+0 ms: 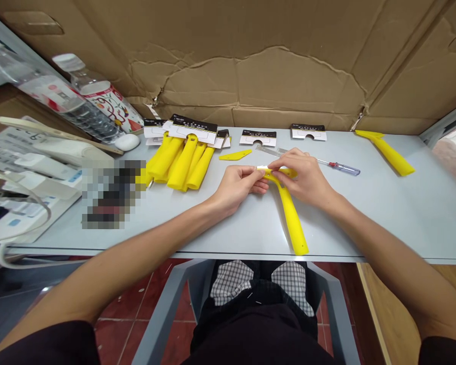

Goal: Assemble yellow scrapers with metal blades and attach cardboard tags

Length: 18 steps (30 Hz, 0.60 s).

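So the yellow tool [293, 218] is right between the two hands, just above the front half of the grey table [406, 218]. Its crosspiece sits up at the fingertips, and the long handle slants down and a bit right toward the table's front edge, below both hands. Can't tell if the low end is actually touching the tabletop.

Left hand [239, 188] has the left end of the crosspiece pinched between thumb and fingers. Right hand [302, 176] is gripping the other end, fingertips coming over the top near the middle. A pale strip [262, 167] shows along the top edge, between the left thumb and the right fingertips.

Just beyond the hands there's a flat yellow piece [235, 155] on the left, and a screwdriver [344, 168] with a clear purplish handle behind the right one. Further back are two header cards [258, 138], lying apart. Off left is a bunch of yellow handles [182, 165] with cards on top, then a couple of plastic bottles [111, 106]. Another yellow tool [389, 153] lies far right, near the cardboard [288, 81] wall.
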### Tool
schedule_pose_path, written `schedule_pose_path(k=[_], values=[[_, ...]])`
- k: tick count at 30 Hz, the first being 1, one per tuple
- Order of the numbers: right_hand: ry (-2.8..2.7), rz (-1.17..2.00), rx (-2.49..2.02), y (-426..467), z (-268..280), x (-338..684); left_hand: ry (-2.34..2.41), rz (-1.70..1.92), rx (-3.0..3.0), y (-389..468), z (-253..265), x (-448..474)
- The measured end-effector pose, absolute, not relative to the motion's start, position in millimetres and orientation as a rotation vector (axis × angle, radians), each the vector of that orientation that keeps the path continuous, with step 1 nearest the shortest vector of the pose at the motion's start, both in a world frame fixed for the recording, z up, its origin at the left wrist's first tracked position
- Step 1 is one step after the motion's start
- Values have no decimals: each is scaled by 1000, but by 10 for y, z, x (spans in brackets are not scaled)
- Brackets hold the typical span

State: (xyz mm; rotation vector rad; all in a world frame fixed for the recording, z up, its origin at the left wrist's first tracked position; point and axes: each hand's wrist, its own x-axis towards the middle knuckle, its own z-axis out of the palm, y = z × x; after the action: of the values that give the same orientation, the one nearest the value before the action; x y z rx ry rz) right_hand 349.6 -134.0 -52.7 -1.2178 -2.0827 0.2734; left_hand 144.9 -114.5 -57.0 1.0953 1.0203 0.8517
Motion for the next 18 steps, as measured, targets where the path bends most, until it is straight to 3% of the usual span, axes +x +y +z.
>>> schedule_pose_path(k=[18], values=[[-1984, 268, -1216, -1330, -442, 3617, 1025, 850, 1058, -1118, -571, 1411]])
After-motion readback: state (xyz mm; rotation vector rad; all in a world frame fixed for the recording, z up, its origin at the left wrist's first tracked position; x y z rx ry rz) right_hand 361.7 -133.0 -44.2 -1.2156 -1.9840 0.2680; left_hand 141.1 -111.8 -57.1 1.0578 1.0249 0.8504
